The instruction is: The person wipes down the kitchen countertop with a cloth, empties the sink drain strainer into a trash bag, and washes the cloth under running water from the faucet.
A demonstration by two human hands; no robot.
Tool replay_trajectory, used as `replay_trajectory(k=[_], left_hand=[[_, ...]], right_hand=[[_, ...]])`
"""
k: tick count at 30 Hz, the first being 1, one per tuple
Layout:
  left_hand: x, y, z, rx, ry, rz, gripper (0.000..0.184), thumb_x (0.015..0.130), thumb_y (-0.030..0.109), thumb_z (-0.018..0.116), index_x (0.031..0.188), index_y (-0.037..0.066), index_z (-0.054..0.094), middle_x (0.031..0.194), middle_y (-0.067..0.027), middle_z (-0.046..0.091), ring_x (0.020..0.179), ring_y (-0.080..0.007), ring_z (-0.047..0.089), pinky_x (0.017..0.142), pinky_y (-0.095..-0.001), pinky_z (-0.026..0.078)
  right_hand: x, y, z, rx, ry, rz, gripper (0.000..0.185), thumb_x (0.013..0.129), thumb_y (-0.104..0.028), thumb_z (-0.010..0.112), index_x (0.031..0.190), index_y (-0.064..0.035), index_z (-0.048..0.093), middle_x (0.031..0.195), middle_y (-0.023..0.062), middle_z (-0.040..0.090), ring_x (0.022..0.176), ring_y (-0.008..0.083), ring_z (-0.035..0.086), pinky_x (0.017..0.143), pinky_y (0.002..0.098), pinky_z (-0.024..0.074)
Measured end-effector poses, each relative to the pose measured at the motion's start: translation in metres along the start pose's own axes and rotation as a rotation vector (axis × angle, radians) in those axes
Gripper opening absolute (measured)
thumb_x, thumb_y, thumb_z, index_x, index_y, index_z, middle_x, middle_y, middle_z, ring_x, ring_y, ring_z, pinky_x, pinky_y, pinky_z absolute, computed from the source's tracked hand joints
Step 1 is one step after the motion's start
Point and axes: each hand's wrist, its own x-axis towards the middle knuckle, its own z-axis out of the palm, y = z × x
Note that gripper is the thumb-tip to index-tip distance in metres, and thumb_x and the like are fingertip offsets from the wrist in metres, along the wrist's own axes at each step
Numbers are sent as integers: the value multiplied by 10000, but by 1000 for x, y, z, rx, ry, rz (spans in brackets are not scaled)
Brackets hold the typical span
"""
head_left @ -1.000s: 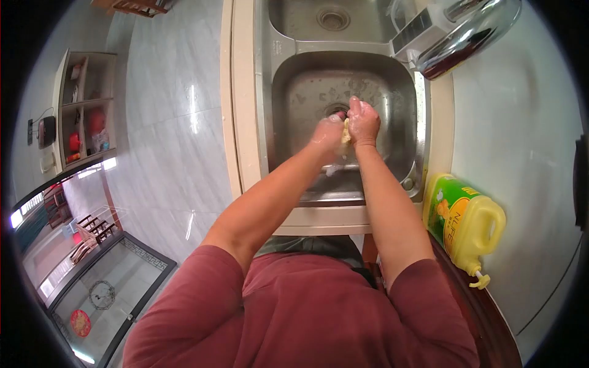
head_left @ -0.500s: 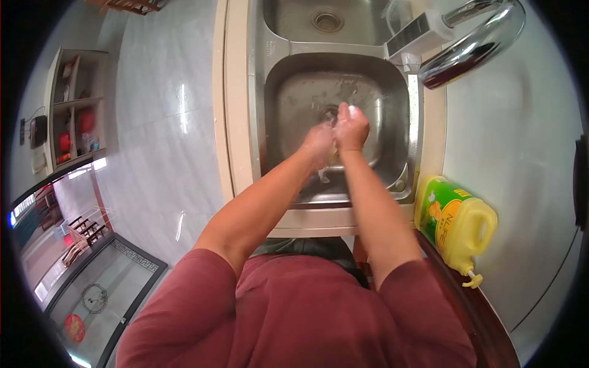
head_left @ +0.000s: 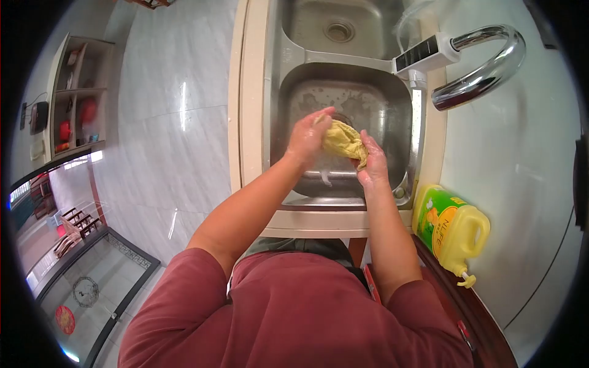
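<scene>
Over the nearer basin of the steel sink (head_left: 294, 184), a yellow cloth (head_left: 343, 141) stretches between my two hands. My left hand (head_left: 305, 138) grips its left end, fingers closed round it. At the other end, my right hand (head_left: 374, 161) holds the cloth's lower right corner between thumb and fingers. The cloth looks bunched and wet. Part of the drain (head_left: 343, 116) shows behind it. A whitish patch of suds or water lies on the basin wall below the cloth.
A chrome faucet (head_left: 485, 67) with a white body arches at the upper right. The second basin (head_left: 313, 24) lies beyond a steel divider. A yellow detergent jug (head_left: 451, 230) with a pump stands right of the counter edge. An open shelf (head_left: 80, 98) is far left.
My hands, pressed together over the drain before, have moved apart, and the yellow cloth now shows spread between them. The whole view has shifted slightly.
</scene>
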Motion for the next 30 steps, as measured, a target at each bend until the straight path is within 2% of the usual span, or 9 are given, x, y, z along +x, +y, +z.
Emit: replay_trajectory(k=[6,11,15,16,19,21,23,26,30], left_hand=[[6,-14,0,-277,82,-159,428,1052,251,587,1435,64,552,1279,-77,647,1140,-191,631,1002,-393,508],[-5,-16,27,-299,34,-86,486,1072,325,539,1482,65,511,1371,-97,611,1234,-197,581,1070,-371,455],[-37,-11,51,571,65,183,711,1050,468,513,1565,10,337,1552,-241,414,1418,-356,453,1171,-397,343],[-39,-9,47,563,-43,309,761,1011,442,577,1584,32,288,1598,-311,292,1477,-423,353,1202,-443,293],[-59,0,37,1136,-129,401,713,968,334,646,1557,58,353,1580,-334,308,1483,-434,329,1201,-473,294],[-64,-6,27,1026,-32,347,672,924,264,689,1508,54,433,1571,-290,351,1464,-427,348,1183,-489,321],[-65,-21,14,1033,86,312,645,925,261,689,1489,47,462,1565,-251,383,1438,-398,401,1157,-467,364],[-41,-40,-7,510,80,-15,600,995,339,635,1498,61,464,1470,-149,505,1292,-287,536,1028,-385,472],[-36,-25,1,-51,49,-344,589,1037,511,542,1416,63,503,1208,-107,626,1095,-248,613,926,-414,523]], right_hand=[[-22,-26,44,255,-175,-54,220,1022,-179,624,1126,14,614,1210,179,683,1070,235,676,963,373,537],[1,14,56,95,-43,-274,334,1013,-196,635,1289,-22,567,1193,157,657,1054,223,664,953,347,537],[-7,9,75,162,-38,-62,452,993,-241,670,1384,-70,521,1167,115,615,1013,269,687,804,382,597],[-14,2,79,178,-67,-19,447,998,-233,663,1387,-64,520,1169,119,614,996,278,695,770,390,604],[-8,5,74,157,-89,9,415,1013,-196,628,1388,-56,524,1168,129,617,935,306,718,675,405,618],[30,31,54,53,-7,-114,375,1024,-154,588,1383,-60,534,1155,136,625,884,322,734,621,406,622],[40,25,48,126,-22,-105,341,1015,-98,572,1355,-68,564,1051,113,659,740,243,694,533,335,557],[35,17,49,71,-62,-98,307,999,-110,617,1303,-71,608,940,84,664,633,156,606,457,268,430],[36,26,61,-165,57,-239,220,996,-152,619,1165,-21,669,881,67,665,668,151,607,552,302,487]])
